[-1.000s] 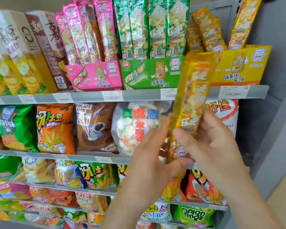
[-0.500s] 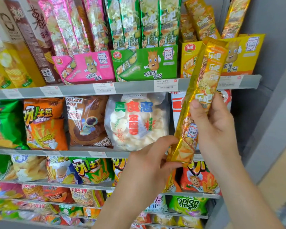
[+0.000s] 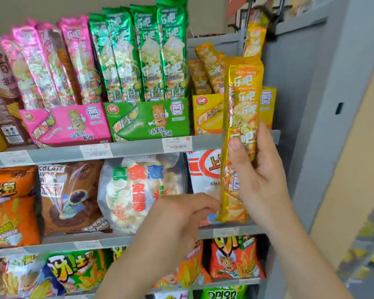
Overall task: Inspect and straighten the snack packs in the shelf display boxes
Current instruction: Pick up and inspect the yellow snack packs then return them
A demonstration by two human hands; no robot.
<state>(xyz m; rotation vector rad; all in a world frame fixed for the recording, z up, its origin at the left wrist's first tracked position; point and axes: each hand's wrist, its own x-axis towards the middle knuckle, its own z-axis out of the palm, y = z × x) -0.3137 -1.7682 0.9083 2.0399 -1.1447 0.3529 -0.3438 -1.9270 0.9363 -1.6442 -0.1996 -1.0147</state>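
My right hand (image 3: 260, 175) grips a long yellow snack pack (image 3: 242, 100) upright in front of the yellow display box (image 3: 205, 114) on the top shelf. My left hand (image 3: 177, 219) hovers just left of the pack's bottom end, fingers loosely curled, holding nothing. Other yellow packs (image 3: 207, 67) lean in the yellow box. A green display box (image 3: 147, 119) holds upright green packs (image 3: 147, 50). The pink display box (image 3: 67, 125) holds pink packs (image 3: 52, 63) that lean left.
A grey shelf edge (image 3: 127, 148) with price tags runs under the boxes. Below it stand chip bags, among them a white bag (image 3: 136, 190) and a brown bag (image 3: 71, 197). A grey upright panel (image 3: 311, 104) closes the shelf on the right.
My right hand has raised the yellow pack and turned it upright before the yellow box. My left hand has let go of the pack's lower end. The camera view has tilted upward.
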